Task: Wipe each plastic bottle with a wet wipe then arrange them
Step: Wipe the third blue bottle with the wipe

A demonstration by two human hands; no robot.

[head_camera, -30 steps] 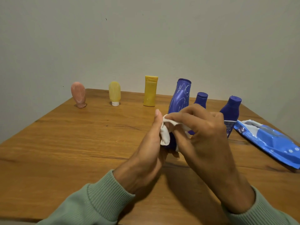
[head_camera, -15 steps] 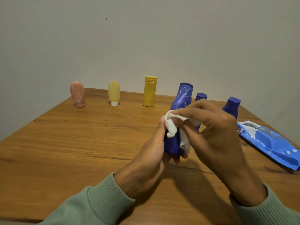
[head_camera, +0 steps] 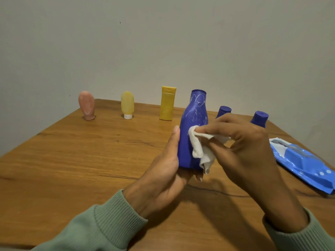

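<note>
The big blue bottle (head_camera: 194,122) stands nearly upright in the middle of the view, its long axis running from six to twelve o'clock with the open neck at the top. The left hand (head_camera: 163,171) grips its lower body from the nine o'clock side. The thumb lies flat along the wall and the other fingers (head_camera: 198,176) curl under and behind the base, so the bottle seems to be held just off the worktop (head_camera: 72,160).

The right hand (head_camera: 243,147) comes in from three o'clock. Its fingers pinch a crumpled wet wipe (head_camera: 199,149) and press it against the bottle's middle, with the loose end hanging toward the base.

White streaks (head_camera: 198,103) mark the shoulder and neck, at twelve o'clock from the wipe. As I judge it, the next strokes must travel up the long axis. The right hand is the nearer one for that, while the left steadies and turns the bottle.

From the held bottle, a yellow bottle (head_camera: 168,104), a pale yellow tube (head_camera: 127,105) and a pink bottle (head_camera: 86,105) stand in a row out toward ten o'clock at the worktop's far edge. Two small blue bottles (head_camera: 223,111) (head_camera: 260,119) stand behind the right hand, between one and two o'clock. A blue wipe pack (head_camera: 304,163) lies flat at four o'clock. The wiping looks only partly done.
</note>
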